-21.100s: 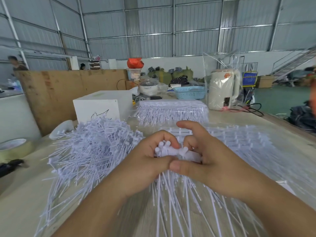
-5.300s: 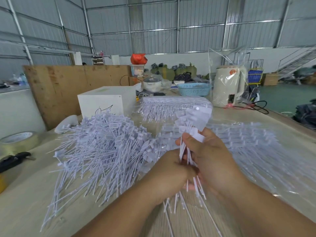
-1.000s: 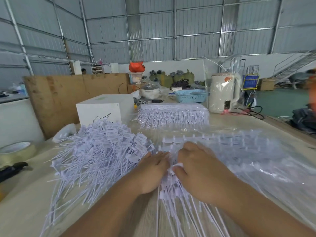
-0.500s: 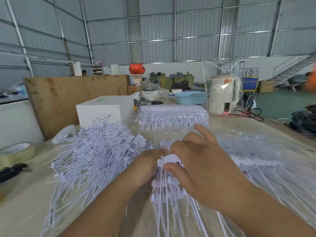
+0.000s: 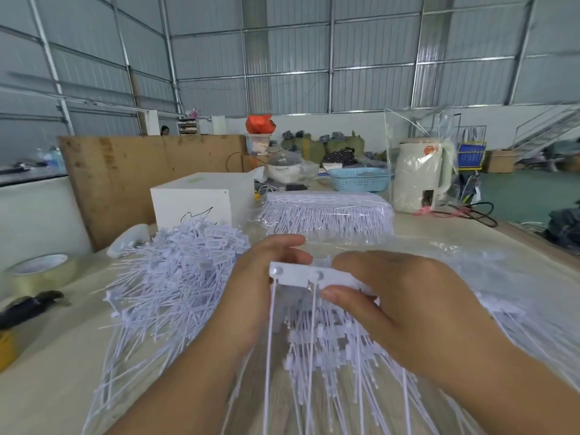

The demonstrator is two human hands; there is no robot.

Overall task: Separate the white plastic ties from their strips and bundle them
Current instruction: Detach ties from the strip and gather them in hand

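The strip of white ties point(image 5: 309, 275) is held just above the tabletop point(image 5: 47, 356) between the two hands, its flat tag heads running left to right and the thin tails hanging down toward the person. The left end of the strip is pinched by the left hand point(image 5: 254, 296), whose fingers are curled round it, while the right part is gripped under the thumb of the right hand point(image 5: 405, 306), fingers clenched over the top. Both hands lie equally near; a pull across the strip's long axis is judged to be what parts the next tie. Left of the strip the heap of loose ties point(image 5: 175, 277) is spread; beyond the strip a wrapped pack of strips point(image 5: 326, 211) lies, and further left of the heap a tape roll point(image 5: 37, 271) rests
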